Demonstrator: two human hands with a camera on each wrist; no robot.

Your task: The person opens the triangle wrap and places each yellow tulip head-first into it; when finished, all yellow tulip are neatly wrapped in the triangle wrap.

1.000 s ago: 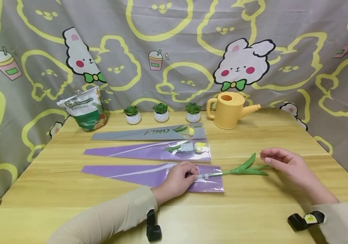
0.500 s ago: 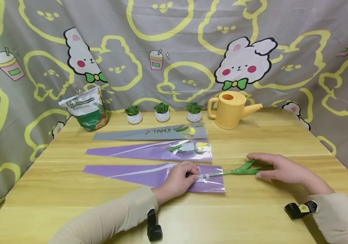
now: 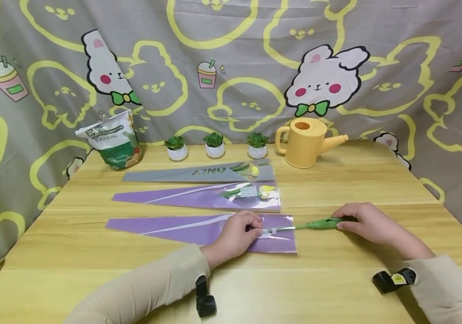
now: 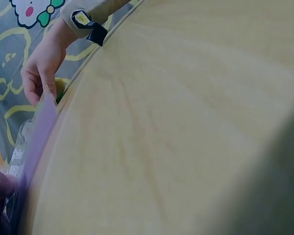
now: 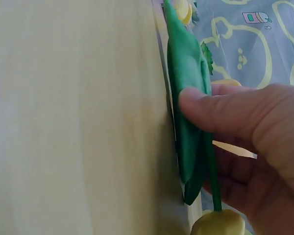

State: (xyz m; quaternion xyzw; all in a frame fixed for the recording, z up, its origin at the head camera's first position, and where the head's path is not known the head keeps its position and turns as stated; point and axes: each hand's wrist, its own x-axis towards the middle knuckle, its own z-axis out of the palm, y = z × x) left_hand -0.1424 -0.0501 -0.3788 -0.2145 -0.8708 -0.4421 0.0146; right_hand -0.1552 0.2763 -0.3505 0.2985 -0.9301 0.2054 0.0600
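A purple flower sleeve (image 3: 190,227) with a clear front lies nearest me on the table. My left hand (image 3: 233,234) grips it near its wide end, fingers curled at the clear film. The stem of an artificial tulip (image 3: 323,223) runs into that wide end, while its green leaves lie outside. My right hand (image 3: 370,226) pinches those leaves together between thumb and fingers. In the right wrist view, the thumb presses on the folded leaves (image 5: 188,68), and the yellow bloom (image 5: 219,224) shows below. My right hand hides that bloom in the head view.
Behind lie another purple sleeve (image 3: 174,198) and a grey sleeve (image 3: 166,174), each with a yellow tulip inside. Along the table's back stand a white-green bag (image 3: 117,146), three potted succulents (image 3: 215,145) and a yellow watering can (image 3: 304,144). A patterned curtain (image 3: 247,58) hangs behind.
My right hand has moved left onto the tulip and gathered its spread leaves into a narrow bundle. My left hand has stayed on the sleeve.
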